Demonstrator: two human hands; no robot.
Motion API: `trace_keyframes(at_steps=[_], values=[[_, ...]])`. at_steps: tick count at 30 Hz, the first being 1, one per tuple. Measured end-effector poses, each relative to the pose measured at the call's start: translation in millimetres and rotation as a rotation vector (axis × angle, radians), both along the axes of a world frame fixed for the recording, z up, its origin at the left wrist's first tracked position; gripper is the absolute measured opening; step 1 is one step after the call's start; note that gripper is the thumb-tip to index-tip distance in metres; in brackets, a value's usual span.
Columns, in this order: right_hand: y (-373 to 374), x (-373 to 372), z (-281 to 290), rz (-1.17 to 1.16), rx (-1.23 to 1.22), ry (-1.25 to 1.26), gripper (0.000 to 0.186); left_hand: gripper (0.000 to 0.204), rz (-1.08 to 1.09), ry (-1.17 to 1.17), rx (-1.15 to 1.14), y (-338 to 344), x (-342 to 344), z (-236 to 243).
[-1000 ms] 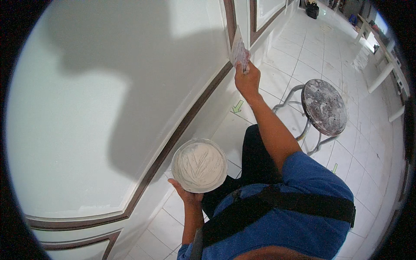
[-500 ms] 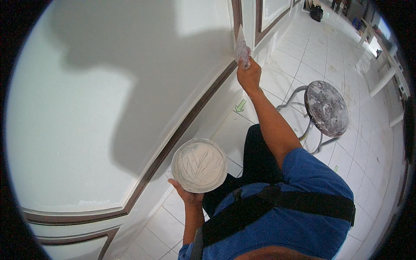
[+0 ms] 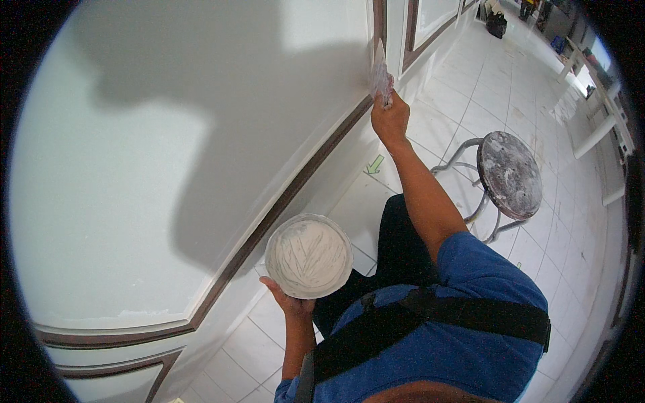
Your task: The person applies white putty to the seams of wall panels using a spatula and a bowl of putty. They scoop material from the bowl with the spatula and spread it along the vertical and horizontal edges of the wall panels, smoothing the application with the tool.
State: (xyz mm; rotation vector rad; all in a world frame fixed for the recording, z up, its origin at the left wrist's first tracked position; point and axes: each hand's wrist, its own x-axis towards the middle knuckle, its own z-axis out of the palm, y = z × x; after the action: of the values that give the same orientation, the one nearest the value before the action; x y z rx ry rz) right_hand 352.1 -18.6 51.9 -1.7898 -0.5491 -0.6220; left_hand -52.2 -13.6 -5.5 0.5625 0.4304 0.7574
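My left hand (image 3: 290, 297) is closed round the lower edge of a round bowl (image 3: 309, 290), thumb up along its side. Pale, ridged filler paste (image 3: 310, 255) fills the bowl. My right hand (image 3: 391, 121), arm stretched forward, grips a putty knife (image 3: 381, 72) smeared with whitish paste. Its blade points up along the wall, beside the corner where the brown moulding (image 3: 302, 173) meets an upright strip. Whether the blade touches the wall I cannot tell. The handle is mostly hidden by my fingers.
A white wall panel (image 3: 121, 201) fills the left, with my shadow across it. To my right stands a paint-spattered round stool (image 3: 510, 176) on white floor tiles (image 3: 463, 87). A green arrow marker (image 3: 375, 165) lies on the floor. A black bag (image 3: 496, 25) sits far off.
The view has shifted slightly, so the stool and wall edges sit a little differently. My right hand with the putty knife appears marginally further right; the bowl stays in my left hand.
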Motion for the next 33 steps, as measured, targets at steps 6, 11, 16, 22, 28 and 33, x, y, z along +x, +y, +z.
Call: trace_keyframes(at_steps=[6,11,16,22,28,33], values=[[4,3,-1,0.004,-0.006,-0.034,0.036,0.086,0.007,-0.017,-0.052,1,1,1],[12,-5,5,-0.035,-0.085,-0.011,0.04,0.084,0.0,0.014,-0.042,0,4,6],[16,-6,5,-0.015,-0.029,-0.037,0.028,0.084,-0.015,0.002,0.006,2,1,4],[19,2,-4,0.01,-0.059,-0.012,0.04,0.087,-0.017,-0.025,-0.021,1,0,5],[21,-43,3,0.09,-0.103,0.017,0.042,0.088,-0.027,-0.051,-0.027,-1,2,9],[24,-93,-4,0.176,-0.037,-0.012,0.046,0.09,-0.042,0.004,0.024,-1,5,5]])
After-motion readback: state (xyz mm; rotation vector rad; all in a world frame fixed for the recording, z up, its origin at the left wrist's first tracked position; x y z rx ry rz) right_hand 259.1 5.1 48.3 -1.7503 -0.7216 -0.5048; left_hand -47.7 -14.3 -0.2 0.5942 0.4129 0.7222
